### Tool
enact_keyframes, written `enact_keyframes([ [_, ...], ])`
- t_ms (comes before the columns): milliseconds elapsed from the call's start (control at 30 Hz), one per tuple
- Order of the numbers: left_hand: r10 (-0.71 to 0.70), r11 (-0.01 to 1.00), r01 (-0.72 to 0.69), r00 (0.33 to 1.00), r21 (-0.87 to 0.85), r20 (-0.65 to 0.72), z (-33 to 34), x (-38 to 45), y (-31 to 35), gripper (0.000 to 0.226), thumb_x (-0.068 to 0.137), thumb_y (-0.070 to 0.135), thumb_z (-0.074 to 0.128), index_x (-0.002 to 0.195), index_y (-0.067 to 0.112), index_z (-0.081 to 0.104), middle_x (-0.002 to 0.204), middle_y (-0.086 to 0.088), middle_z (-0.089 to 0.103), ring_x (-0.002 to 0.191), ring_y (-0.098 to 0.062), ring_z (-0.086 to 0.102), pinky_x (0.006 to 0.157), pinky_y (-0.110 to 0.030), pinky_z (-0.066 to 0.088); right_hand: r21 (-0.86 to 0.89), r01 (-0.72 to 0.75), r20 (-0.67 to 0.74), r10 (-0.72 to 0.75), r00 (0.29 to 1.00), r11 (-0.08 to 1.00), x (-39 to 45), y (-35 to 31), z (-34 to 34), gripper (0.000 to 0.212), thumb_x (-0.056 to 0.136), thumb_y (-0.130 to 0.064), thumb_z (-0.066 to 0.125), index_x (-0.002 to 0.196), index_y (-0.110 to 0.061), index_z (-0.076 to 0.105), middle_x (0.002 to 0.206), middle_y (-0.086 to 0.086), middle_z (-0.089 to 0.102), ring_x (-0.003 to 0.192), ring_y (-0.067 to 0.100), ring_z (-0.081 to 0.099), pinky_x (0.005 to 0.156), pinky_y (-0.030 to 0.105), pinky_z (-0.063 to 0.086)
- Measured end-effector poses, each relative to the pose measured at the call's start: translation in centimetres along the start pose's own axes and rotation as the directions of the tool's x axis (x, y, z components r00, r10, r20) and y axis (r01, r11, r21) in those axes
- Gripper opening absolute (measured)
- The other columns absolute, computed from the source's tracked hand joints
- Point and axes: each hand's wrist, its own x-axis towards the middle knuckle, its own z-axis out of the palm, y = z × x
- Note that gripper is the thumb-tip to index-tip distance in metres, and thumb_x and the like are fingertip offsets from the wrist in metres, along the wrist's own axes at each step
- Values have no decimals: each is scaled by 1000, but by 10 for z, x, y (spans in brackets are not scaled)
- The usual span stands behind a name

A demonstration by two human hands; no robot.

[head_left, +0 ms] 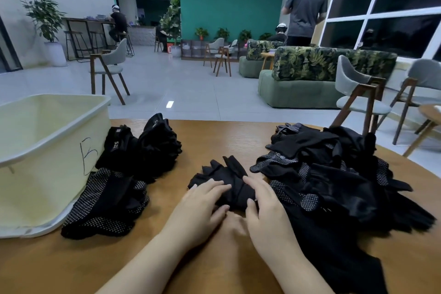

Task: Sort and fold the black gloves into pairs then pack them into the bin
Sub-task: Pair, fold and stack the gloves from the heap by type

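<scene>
A pair of plain black gloves (229, 174) lies in the middle of the wooden table (214, 133), fingers pointing away from me, its near end rolled up. My left hand (202, 205) and my right hand (265, 205) both grip that rolled end from either side. A large loose heap of black gloves (334, 174), some with white dots, fills the right of the table. Folded dotted gloves (107, 205) and folded plain gloves (143, 148) lie at the left beside the pale yellow bin (35, 150), which looks empty inside.
The bin stands at the table's left edge, marked with a letter B. Beyond the table are grey chairs (109, 67), green sofas (310, 74) and plants. A person (305, 7) stands at the back right; others sit further away.
</scene>
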Motion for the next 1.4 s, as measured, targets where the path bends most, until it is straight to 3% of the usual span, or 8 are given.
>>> enact_keyframes([
  [167, -38, 998, 37, 999, 58, 19, 2, 9, 8, 56, 89, 60, 45, 141, 44, 32, 131, 16, 43, 126, -5, 36, 116, -35, 13, -202, 83, -110, -107, 988, 976, -18, 20, -21, 38, 80, 13, 54, 106, -10, 70, 124, 2, 61, 128, 16, 47, 108, 15, 26],
  [433, -120, 993, 119, 993, 25, 15, -5, -2, 10, 59, 76, 74, 46, 127, 45, 47, 113, 12, 40, 112, -8, 39, 117, -47, 11, -226, -11, -86, -9, 996, 974, -29, 32, -41, 31, 84, 9, 57, 102, -11, 72, 123, -1, 63, 130, 11, 42, 107, 13, 24],
  [700, -164, 985, 161, 985, -60, -45, -12, -30, 2, 21, 91, 39, 48, 111, 38, 56, 114, 19, 43, 121, -4, 35, 117, -42, 5, -242, -66, -65, 52, 997, 968, -28, 27, -39, 31, 90, -2, 53, 116, -11, 66, 130, -1, 57, 134, 12, 37, 100, -5, 6],
  [867, -241, 959, 227, 969, -170, -63, -20, -46, -2, 18, 93, 46, 46, 86, 33, 57, 104, 23, 47, 93, 5, 43, 111, -41, 26, -252, -62, -61, 48, 997, 966, -28, 28, -38, 32, 91, -4, 51, 119, -12, 65, 133, -2, 54, 134, 10, 35, 98, -4, 6],
  [967, -224, 953, 209, 973, -218, -46, -23, -55, -5, 23, 89, 47, 54, 75, 28, 57, 104, 27, 47, 100, 4, 46, 108, -43, 34, -230, -67, -83, 49, 995, 971, -28, 26, -39, 32, 91, -2, 51, 118, -12, 65, 132, -1, 55, 133, 11, 38, 100, -4, 9],
  [1067, -127, 965, 110, 990, -236, -58, -26, -65, -3, 17, 85, 48, 59, 82, 32, 57, 108, 30, 47, 109, 15, 39, 114, -39, 26, -174, -68, -165, 39, 986, 982, -29, 23, -44, 32, 88, 4, 52, 112, -10, 68, 126, 1, 59, 129, 14, 44, 101, -2, 15],
  [1233, -2, 983, 8, 999, -184, 34, -28, -73, 0, 57, 65, 90, 29, 106, 55, 49, 116, 44, 37, 121, 25, 23, 116, -25, 13, -177, 17, -336, -76, 939, 984, -34, 19, -53, 31, 83, 11, 53, 104, -7, 70, 116, 4, 63, 116, 18, 54, 104, 5, 27],
  [1400, -4, 989, 5, 1000, -148, 8, -23, -72, -6, 71, 59, 96, 8, 103, 60, 50, 119, 41, 39, 125, 18, 23, 115, -26, 4, -284, 14, -410, -135, 902, 959, -32, 26, -71, 29, 84, 5, 52, 104, -5, 70, 114, 8, 64, 117, 21, 52, 108, 15, 29],
])
